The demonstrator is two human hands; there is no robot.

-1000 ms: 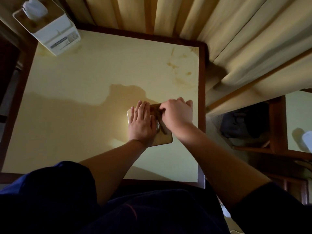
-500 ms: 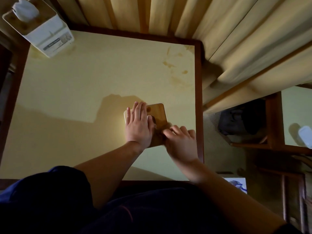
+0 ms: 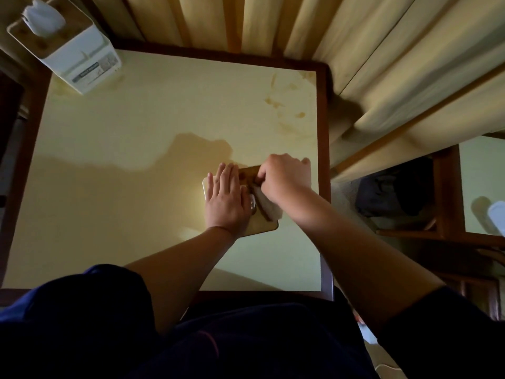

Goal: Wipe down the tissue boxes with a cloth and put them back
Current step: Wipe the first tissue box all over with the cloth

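A tissue box (image 3: 262, 228) with a wooden lid is being wiped on the near right part of the cream-topped table (image 3: 136, 160), close to its dark wooden edge. The left hand (image 3: 226, 201) is laid flat on the lid with its fingers straight and together; it appears to be placed there to press the box down so that it does not slide under the wiping strokes. The right hand (image 3: 285, 177) is curled around a pale cloth (image 3: 266, 205), a fold of which trails out beneath the wrist across the lid, and it is held over the far right part of the box, presumably where the rubbing is being done. Little of the box is exposed: a brown, rounded-cornered lid with a slot at its middle, and a light edge at the left that suggests a white body. A second tissue box (image 3: 79, 54), white-sided with a wooden top and a tissue standing out of it, is set at the far left corner of the table, well apart from the hands. Brownish stains (image 3: 281, 105) are seen on the tabletop near the far right corner.
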